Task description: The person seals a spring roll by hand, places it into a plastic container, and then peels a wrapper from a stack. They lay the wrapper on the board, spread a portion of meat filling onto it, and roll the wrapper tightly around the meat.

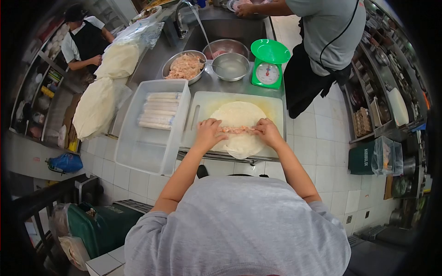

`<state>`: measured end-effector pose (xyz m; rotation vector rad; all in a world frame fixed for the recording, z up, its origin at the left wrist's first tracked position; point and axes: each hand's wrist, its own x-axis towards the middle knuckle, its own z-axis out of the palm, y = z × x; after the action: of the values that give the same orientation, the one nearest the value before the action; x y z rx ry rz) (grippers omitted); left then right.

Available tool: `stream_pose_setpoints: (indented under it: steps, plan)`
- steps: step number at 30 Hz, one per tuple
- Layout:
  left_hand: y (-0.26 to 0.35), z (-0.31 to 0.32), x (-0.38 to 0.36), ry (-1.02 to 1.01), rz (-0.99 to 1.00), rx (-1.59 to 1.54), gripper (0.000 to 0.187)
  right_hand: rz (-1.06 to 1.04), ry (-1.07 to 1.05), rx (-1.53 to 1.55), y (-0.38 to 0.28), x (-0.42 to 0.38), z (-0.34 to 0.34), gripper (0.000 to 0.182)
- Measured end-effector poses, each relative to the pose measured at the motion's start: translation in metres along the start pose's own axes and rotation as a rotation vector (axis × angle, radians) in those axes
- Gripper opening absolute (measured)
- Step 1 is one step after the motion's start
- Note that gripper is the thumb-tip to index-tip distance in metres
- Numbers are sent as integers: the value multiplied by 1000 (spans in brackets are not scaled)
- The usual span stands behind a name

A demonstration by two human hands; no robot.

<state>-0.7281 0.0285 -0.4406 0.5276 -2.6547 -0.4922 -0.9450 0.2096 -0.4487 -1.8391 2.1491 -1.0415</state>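
A thin round pale wrapper (240,113) lies flat on the white cutting board (198,97). Across its middle runs a strip of pinkish minced filling (237,130). My left hand (210,134) has its fingers and thumb closed about the strip's left end. At the opposite end, my right hand (268,132) pinches the filling between thumb and fingers. Left of the board, a clear plastic tub (138,149) holds several long pale rolls (159,110) side by side. Behind it stands a metal bowl of orange-pink minced filling (185,66).
A bowl of cloudy liquid (231,69) and a green scale (267,73) stand behind the board. Water runs from a faucet (181,20) into a bowl in the sink. Stacked wrappers (96,108) lie at left. One co-worker (322,37) stands right, another (85,39) far left.
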Motion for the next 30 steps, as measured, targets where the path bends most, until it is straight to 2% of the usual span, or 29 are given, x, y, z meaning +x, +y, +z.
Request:
stream_pose_setpoints:
  steps: [6,9,12,18,21,27,30]
  plan:
    - [-24,10,-11,46,-46,-79,42,-18,-33,-15,-17,15,14,17]
    - [-25,4,-5,-4,-20,-117,32,-12,-64,-32,-26,25,17,16]
    - [-9,2,0,37,60,-111,27,-18,-99,-19,-27,28,32,15]
    - [-21,19,8,-109,22,-137,30,-58,-58,23,-33,36,50,12]
    - [-20,9,-2,136,-20,-169,26,-26,-39,5,-39,41,49,12]
    - [-35,11,-1,-13,-24,-287,29,-32,-113,-2,-50,54,62,14]
    - [-36,7,-1,2,-20,-269,24,-38,-109,14,-53,60,65,15]
